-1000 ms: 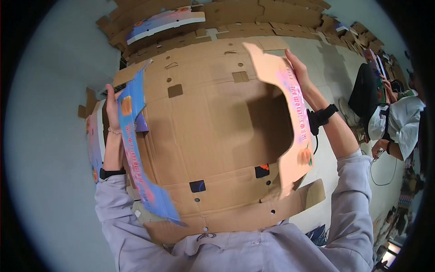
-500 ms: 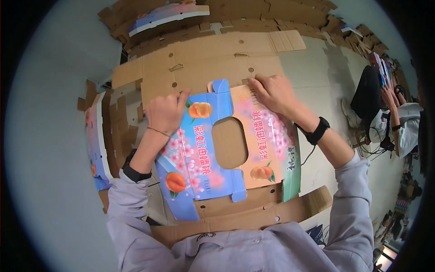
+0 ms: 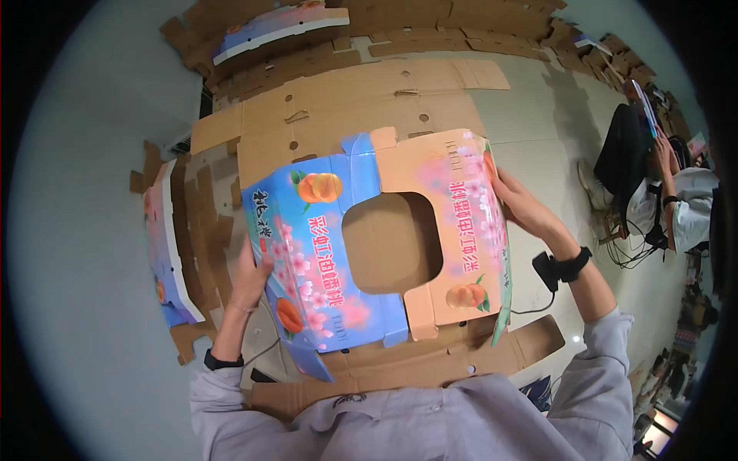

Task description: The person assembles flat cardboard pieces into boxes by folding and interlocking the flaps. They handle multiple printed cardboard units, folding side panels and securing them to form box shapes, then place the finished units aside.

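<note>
A printed cardboard fruit box point(image 3: 307, 227) is held in front of my body, its left top panel blue and its right top panel peach. Pictures of peaches and pink blossoms cover both panels, and a rounded hole between them shows plain brown cardboard. My left hand point(image 3: 250, 278) grips the box's left side, thumb near the printed edge and the other fingers mostly hidden. Against the opposite side, my right hand point(image 3: 529, 206) is closed with its fingers partly behind the wall. Small tabs stick out at the far and near ends, and a green flap point(image 3: 501, 319) hangs at the near right corner.
Flat brown cardboard sheets point(image 3: 346, 92) lie beneath and beyond the box. More printed blanks stand at the left point(image 3: 165, 238) and the far left point(image 3: 280, 34). To the right, another person point(image 3: 680, 200) handles a printed piece beside a black object point(image 3: 621, 157). Cables trail there.
My hands have moved from the far edges of the panels down to the box's two sides. The panels have spread apart and bent into a raised shape, and the hole between them looks wider.
</note>
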A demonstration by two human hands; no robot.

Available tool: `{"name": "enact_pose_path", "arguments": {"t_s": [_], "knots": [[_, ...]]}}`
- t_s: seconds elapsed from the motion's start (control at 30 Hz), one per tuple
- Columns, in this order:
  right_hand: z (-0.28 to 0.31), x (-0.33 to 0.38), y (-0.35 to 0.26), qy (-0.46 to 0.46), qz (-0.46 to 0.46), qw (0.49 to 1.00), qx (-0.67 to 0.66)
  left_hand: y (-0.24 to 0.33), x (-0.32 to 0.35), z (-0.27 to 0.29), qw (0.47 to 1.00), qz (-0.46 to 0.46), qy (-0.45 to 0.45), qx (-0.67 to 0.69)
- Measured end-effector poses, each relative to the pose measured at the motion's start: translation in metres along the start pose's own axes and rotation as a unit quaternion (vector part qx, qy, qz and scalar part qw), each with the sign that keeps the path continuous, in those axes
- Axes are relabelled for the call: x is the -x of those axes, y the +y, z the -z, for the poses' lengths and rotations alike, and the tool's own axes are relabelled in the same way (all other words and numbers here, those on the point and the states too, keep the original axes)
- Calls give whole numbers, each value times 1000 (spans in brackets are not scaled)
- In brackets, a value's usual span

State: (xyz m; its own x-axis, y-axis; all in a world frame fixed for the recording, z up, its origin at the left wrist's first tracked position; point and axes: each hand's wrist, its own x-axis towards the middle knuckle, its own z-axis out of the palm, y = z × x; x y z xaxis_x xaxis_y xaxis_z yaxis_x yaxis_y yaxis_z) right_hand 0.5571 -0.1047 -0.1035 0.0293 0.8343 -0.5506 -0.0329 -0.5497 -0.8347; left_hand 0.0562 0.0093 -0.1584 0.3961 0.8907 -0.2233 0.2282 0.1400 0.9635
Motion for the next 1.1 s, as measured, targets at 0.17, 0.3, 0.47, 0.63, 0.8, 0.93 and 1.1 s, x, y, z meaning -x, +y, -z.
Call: {"name": "enact_pose_path", "arguments": {"t_s": [0.17, 0.3, 0.47, 0.63, 0.8, 0.93, 1.1], "knots": [[18, -4, 37, -171, -68, 983, 8, -17, 37, 5, 928, 199, -180, 257], [6, -10, 35, -166, -43, 984, 38, 2, 30, -11, 932, 222, -160, 237], [-9, 1, 19, -115, 9, 993, 1, 37, 35, -42, 961, 189, -44, 197], [-26, 5, 23, -41, 17, 999, -20, 50, 36, -52, 966, 173, -1, 191], [-23, 13, 16, -38, -6, 999, 29, 48, 34, -44, 965, 178, -5, 192], [-23, 20, 15, -33, -82, 993, 80, 35, 41, -45, 968, 192, -16, 162], [1, 10, 5, -104, 50, 983, 140, 33, 19, -6, 982, 138, -119, 49]]}}
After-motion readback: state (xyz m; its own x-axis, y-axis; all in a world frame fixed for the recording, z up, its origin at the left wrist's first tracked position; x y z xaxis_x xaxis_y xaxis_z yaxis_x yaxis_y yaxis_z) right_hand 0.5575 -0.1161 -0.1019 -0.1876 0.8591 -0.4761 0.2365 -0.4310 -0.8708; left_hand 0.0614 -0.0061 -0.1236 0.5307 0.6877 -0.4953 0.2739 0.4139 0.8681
